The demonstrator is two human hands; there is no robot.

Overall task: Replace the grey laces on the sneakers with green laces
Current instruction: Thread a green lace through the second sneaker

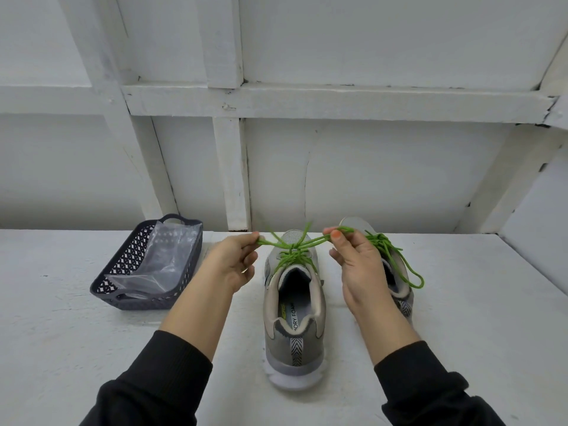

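Two grey sneakers stand on the white table, heels toward me. The left sneaker (293, 309) carries a green lace (295, 252) knotted over its tongue. My left hand (235, 262) pinches one loop of that lace, pulled out to the left. My right hand (358, 269) pinches the other loop, pulled to the right. The right sneaker (396, 272) sits partly behind my right hand; its green lace (399, 259) is tied and a loop hangs over its side.
A dark slotted plastic basket (123, 265) stands left of the shoes with a clear plastic bag (159, 262) in it. A white panelled wall (307, 149) rises right behind the table (76, 348).
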